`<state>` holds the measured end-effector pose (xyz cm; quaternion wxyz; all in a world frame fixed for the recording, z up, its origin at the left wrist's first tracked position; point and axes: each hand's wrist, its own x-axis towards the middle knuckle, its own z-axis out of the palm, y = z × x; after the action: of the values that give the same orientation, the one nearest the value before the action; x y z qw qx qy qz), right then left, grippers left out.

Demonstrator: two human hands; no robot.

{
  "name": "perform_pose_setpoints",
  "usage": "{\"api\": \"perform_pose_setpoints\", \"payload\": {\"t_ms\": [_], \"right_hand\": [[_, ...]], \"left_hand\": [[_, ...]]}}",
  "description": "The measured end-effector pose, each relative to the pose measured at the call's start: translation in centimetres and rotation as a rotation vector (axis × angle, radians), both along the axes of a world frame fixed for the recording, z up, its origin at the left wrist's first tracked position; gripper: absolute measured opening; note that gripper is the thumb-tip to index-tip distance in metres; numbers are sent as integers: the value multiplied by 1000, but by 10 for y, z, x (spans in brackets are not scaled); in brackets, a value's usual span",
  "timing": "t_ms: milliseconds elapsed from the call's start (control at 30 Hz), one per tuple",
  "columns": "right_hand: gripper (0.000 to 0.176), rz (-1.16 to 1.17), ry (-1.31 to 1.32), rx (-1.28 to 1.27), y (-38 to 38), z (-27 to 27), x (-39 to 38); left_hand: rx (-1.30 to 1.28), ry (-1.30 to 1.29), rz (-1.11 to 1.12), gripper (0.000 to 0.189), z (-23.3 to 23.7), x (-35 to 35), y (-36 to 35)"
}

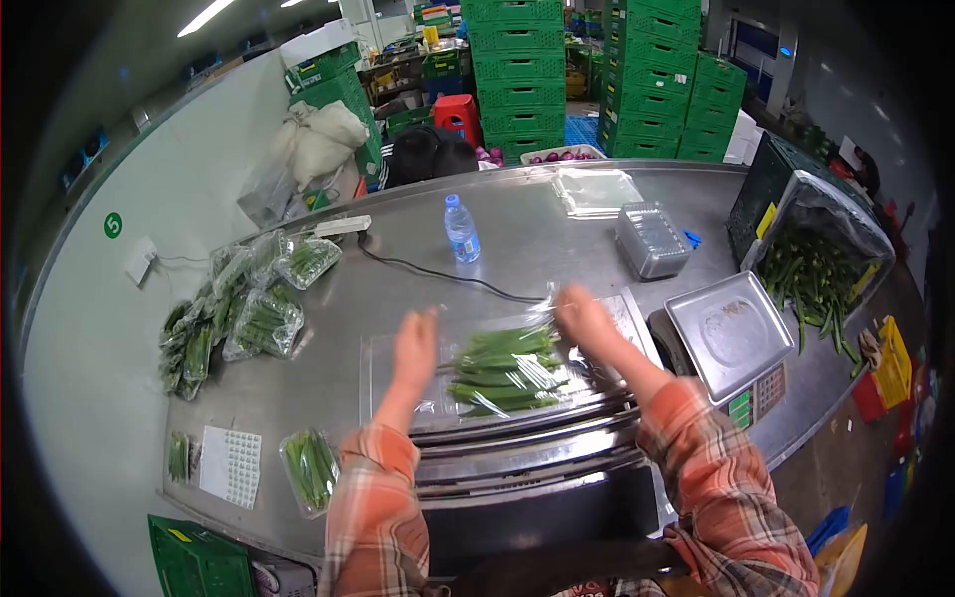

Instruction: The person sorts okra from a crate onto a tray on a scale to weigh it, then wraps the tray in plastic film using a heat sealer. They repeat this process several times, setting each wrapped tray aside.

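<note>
Green okra pods [507,370] lie side by side under shiny clear film on the wrapping machine [517,438] in front of me. To the left of the pods is my left hand [416,343], its fingers drawn together; whether film is between them is too small to tell. At the upper right of the pods, my right hand [582,316] is blurred, with clear film [542,310] bunched beside its fingers. The hands are apart, one on each side of the okra.
Wrapped okra packs [264,323] pile up at the left. A water bottle [463,231] stands behind the machine, near a black cable [428,269]. At the right are a scale [731,333], clear trays [653,241] and a tipped crate [761,194] of loose okra.
</note>
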<state>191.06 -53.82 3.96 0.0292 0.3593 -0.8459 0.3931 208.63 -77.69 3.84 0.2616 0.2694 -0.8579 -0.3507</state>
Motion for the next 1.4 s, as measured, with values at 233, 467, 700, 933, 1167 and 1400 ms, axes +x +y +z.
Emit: {"api": "perform_pose_setpoints", "payload": {"t_ms": [233, 467, 700, 933, 1167, 1400], "right_hand": [[32, 36, -726, -58, 6, 22, 1], [28, 283, -273, 270, 29, 35, -4], [33, 187, -626, 262, 46, 30, 34], [32, 180, -780, 316, 110, 114, 130], [41, 259, -961, 589, 177, 72, 206], [32, 137, -74, 333, 203, -5, 232]], "left_hand": [[-397, -172, -265, 32, 6, 6, -1], [202, -310, -278, 42, 18, 25, -8], [-47, -142, -177, 28, 14, 61, 30], [690, -123, -49, 27, 89, 144, 102], [814, -380, -81, 31, 34, 247, 158], [1082, -14, 182, 28, -48, 307, 215]]}}
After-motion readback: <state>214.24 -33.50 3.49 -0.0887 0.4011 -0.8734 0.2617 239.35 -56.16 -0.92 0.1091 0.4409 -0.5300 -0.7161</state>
